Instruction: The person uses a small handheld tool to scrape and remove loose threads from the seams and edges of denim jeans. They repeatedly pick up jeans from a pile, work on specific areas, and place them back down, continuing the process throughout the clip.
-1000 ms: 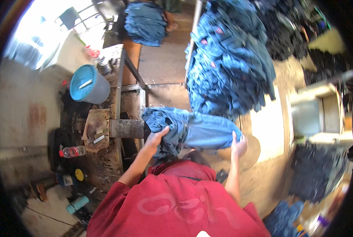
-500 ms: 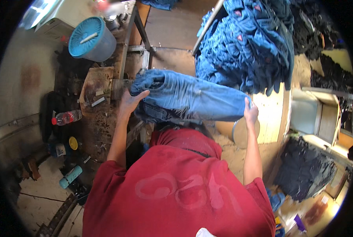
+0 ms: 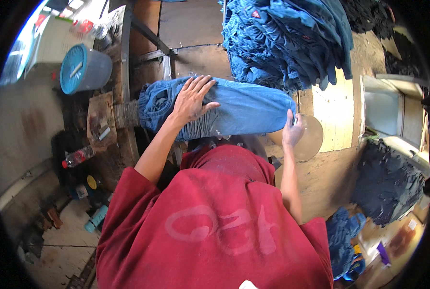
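A pair of blue denim jeans (image 3: 248, 108) lies stretched crosswise in front of me, its gathered waist to the left and a leg end to the right. My left hand (image 3: 193, 102) rests flat on the upper part, fingers stretched out and thumb apart. At the right end my right hand (image 3: 293, 129) pinches the edge of the leg between thumb and fingers. Next to the waist, a worn block-like piece (image 3: 127, 114) sticks out from the bench; whether it reaches inside the jeans is hidden.
A tall heap of blue denim garments (image 3: 287, 43) stands at the far right. On the left are a stained bench with a wooden board (image 3: 101, 120), a lidded bucket (image 3: 86, 70) and a plastic bottle (image 3: 78, 157). A round stool top (image 3: 308, 139) and dark cloth stack (image 3: 388, 180) lie right.
My left hand has moved from gripping the waist to lying flat farther right on the jeans. The jeans have shifted left and look smoother; my right hand still holds the leg end.
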Available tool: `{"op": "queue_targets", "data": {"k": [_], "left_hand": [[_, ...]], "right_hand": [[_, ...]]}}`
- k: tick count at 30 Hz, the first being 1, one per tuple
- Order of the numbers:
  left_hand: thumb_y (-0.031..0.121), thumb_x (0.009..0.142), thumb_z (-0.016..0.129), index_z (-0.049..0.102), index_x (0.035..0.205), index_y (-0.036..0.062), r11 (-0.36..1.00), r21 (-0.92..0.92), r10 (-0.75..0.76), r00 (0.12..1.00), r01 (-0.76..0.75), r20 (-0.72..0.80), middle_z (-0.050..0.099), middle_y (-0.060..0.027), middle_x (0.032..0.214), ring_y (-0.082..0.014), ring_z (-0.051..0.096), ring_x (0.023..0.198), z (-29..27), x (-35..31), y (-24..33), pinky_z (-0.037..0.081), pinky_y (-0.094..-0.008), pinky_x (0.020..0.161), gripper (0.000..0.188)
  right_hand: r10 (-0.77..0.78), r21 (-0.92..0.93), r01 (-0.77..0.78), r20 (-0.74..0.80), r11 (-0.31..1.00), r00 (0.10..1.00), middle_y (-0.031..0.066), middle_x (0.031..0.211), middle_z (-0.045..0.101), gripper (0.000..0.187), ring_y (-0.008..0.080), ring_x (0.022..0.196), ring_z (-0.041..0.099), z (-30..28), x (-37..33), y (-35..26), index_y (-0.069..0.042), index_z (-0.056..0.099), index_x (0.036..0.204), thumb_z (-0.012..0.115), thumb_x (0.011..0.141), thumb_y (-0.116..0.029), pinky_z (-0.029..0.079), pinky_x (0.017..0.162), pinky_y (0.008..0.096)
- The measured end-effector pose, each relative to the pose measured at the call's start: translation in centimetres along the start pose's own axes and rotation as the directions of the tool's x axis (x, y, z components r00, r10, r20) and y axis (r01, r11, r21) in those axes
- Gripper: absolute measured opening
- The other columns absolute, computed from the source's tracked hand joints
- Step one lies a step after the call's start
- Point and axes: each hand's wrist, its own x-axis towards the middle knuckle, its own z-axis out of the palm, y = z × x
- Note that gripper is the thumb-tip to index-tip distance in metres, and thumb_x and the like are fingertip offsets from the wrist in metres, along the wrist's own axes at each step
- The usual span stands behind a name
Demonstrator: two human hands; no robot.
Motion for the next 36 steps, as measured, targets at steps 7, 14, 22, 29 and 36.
{"op": "queue_targets", "data": {"k": [7,14,22,29,36], "left_hand": [[0.033,0.085,0.087,0.077,0.127,0.0184,0.94,-0.255,0.199,0.971,-0.227,-0.13,0.067,-0.01,0.139,-0.0328,0.062,0.129,-0.5,2.1,-2.3,0.053,-0.0468,0.104,0.046],[0.004,0.092,0.078,0.074,0.086,0.0069,0.886,-0.391,0.079,0.912,-0.249,-0.402,0.072,-0.0065,0.084,-0.0236,0.069,0.077,-4.2,8.5,-3.7,0.057,-0.0355,0.077,0.008],[0.057,0.107,0.06,0.08,0.125,0.0071,0.959,-0.256,0.147,0.986,-0.124,0.072,0.078,-0.0232,0.116,-0.0398,0.075,0.104,-2.5,11.3,-1.3,0.057,-0.0464,0.087,0.057],[0.063,0.103,0.064,0.081,0.11,0.0009,0.831,-0.54,0.182,0.855,0.13,0.485,0.077,-0.0248,0.09,-0.0355,0.076,0.081,5.2,12.7,-5.7,0.057,-0.0457,0.081,0.065],[0.054,0.091,0.085,0.079,0.087,-0.0011,0.657,-0.684,0.385,0.64,0.316,0.665,0.068,0.0016,0.071,-0.0072,0.056,0.07,3.4,14.7,-6.1,0.049,-0.035,0.064,0.056]], "right_hand": [[0.012,-0.14,0.008,0.145,0.99,0.989,0.0252,0.1,0.077,0.063,0.0465,0.096,0.073,1.6,3.7,-0.9,-0.005,0.078,0.106,0.065,0.099,-0.066,0.056,0.079,0.0523],[0.027,-0.226,-0.005,0.097,0.974,0.995,0.0212,0.093,0.077,0.053,0.0453,0.088,0.074,1.2,2.6,-1.9,-0.009,0.077,0.105,0.064,0.102,-0.061,0.056,0.075,0.0541],[0.146,-0.211,-0.154,-0.054,0.965,0.988,0.0235,0.111,0.077,0.054,0.0397,0.105,0.075,-0.2,0.8,-2.4,0.0,0.072,0.112,0.064,0.105,-0.053,0.057,0.088,0.0466],[0.215,0.032,-0.222,0.154,0.975,0.964,0.0187,0.113,0.075,0.031,0.0254,0.097,0.073,-3.1,-8.3,-12.2,-0.001,0.063,0.131,0.052,0.116,-0.026,0.057,0.087,0.0362],[-0.08,0.265,0.009,0.261,0.964,0.962,0.0156,0.108,0.078,0.024,0.0351,0.092,0.077,2.9,-11.7,-21.1,-0.005,0.067,0.128,0.068,0.105,-0.012,0.061,0.08,0.0422]]}}
